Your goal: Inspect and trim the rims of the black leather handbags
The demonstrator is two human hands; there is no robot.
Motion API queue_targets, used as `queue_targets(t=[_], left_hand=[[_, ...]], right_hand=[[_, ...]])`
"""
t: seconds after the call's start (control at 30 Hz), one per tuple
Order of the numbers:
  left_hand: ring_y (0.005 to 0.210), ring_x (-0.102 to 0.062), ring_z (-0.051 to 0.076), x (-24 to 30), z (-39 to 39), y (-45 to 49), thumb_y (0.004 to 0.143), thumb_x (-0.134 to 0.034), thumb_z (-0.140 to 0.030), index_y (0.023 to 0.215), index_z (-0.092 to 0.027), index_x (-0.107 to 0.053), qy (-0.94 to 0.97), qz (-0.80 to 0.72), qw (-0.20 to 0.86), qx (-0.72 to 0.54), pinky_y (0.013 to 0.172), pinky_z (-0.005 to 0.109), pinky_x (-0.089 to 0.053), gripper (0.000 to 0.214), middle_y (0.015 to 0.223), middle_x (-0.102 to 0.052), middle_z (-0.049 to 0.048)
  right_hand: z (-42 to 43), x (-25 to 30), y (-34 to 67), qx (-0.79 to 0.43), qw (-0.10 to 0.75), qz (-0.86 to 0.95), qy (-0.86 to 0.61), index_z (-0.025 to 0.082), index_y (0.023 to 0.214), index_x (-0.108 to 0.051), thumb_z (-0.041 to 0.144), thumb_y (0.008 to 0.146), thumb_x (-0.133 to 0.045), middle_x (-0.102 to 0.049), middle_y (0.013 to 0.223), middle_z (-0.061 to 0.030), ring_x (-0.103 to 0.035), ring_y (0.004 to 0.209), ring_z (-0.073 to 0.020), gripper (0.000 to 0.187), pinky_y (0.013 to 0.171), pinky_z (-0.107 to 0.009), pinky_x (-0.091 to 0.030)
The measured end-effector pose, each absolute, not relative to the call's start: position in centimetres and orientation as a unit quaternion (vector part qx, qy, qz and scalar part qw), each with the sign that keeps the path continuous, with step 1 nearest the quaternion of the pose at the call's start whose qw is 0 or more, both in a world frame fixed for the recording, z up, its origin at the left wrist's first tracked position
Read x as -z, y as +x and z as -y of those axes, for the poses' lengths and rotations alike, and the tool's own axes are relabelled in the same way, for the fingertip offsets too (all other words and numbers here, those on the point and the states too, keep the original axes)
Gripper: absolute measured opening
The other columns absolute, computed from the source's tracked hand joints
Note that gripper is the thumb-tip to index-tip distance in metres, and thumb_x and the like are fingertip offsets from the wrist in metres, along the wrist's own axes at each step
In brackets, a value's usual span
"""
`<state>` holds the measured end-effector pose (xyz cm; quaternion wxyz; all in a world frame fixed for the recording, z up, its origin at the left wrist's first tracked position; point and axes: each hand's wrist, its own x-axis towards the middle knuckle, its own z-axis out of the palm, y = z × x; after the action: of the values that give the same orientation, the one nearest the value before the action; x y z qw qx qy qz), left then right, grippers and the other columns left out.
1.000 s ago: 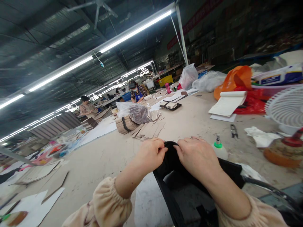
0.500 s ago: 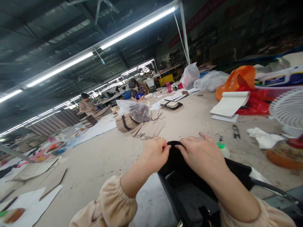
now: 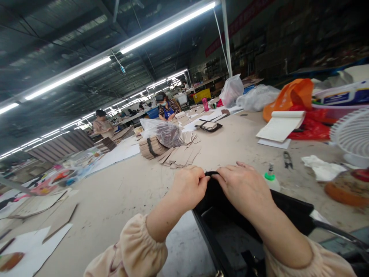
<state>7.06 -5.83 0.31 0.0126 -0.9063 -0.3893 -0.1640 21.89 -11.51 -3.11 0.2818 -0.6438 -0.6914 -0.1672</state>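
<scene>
A black bag [image 3: 207, 238] with an open top stands at the table's near side, its dark inside facing me. My left hand [image 3: 191, 186] pinches the far corner of its rim between thumb and curled fingers. Right beside it, my right hand [image 3: 243, 188] grips the same rim, thumb on the inner side and fingers over the outside. A short stretch of black edge shows between the two hands. The bag's strap [image 3: 337, 231] trails off to the right. Parts of the bag's far wall are hidden behind my right hand and forearm.
Behind the right hand stands a bottle with a green collar [image 3: 270, 177]; small snips [image 3: 287, 160] lie farther right. A white fan [image 3: 350, 134], a notepad [image 3: 281, 125] and crumpled tissue [image 3: 323, 167] sit at the right. Cardboard pieces [image 3: 178, 156] are piled ahead. Two people work farther back.
Both hands keep their hold on the bag's rim, with only slight shifts. The bag's right end has moved a little to the right. The view has tilted slightly.
</scene>
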Motion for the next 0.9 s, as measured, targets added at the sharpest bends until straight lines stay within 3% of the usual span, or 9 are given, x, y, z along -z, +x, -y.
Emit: queue_targets(t=[0.23, 0.7, 0.9], left_hand=[[0.064, -0.052, 0.012, -0.44, 5.91, 7.11, 0.082, -0.049, -0.027, 0.065, -0.018, -0.054, -0.91, 0.384, 0.02, 0.154, 0.058, 0.024, -0.034, 0.02, 0.07, -0.059, 0.0013], [0.064, -0.052, 0.012, -0.59, 5.92, 7.26, 0.081, -0.051, -0.028, 0.065, -0.018, -0.052, -0.915, 0.376, 0.032, 0.142, 0.059, 0.024, -0.034, 0.019, 0.069, -0.058, 0.0006], [0.065, -0.052, 0.012, -0.52, 5.77, 6.82, 0.082, -0.05, -0.027, 0.064, -0.018, -0.051, -0.921, 0.359, 0.016, 0.15, 0.059, 0.023, -0.034, 0.02, 0.069, -0.057, 0.0006]], right_hand=[[11.48, 3.06, 22.05, 0.143, 0.275, 0.7, -0.644, 0.019, 0.075, -0.061, 0.029, 0.082, -0.054, -0.066, 0.072, -0.0026, -0.06, 0.071, -0.017, 0.014, 0.092, -0.038, -0.03], [11.29, 2.98, 21.35, 0.147, 0.288, 0.699, -0.638, 0.018, 0.065, -0.059, 0.02, 0.082, -0.047, -0.063, 0.065, -0.0022, -0.056, 0.066, -0.0151, 0.021, 0.095, -0.036, -0.027], [11.37, 3.02, 21.27, 0.139, 0.284, 0.693, -0.648, 0.018, 0.071, -0.06, 0.023, 0.084, -0.047, -0.064, 0.071, -0.0029, -0.058, 0.07, -0.017, 0.019, 0.096, -0.041, -0.024]])
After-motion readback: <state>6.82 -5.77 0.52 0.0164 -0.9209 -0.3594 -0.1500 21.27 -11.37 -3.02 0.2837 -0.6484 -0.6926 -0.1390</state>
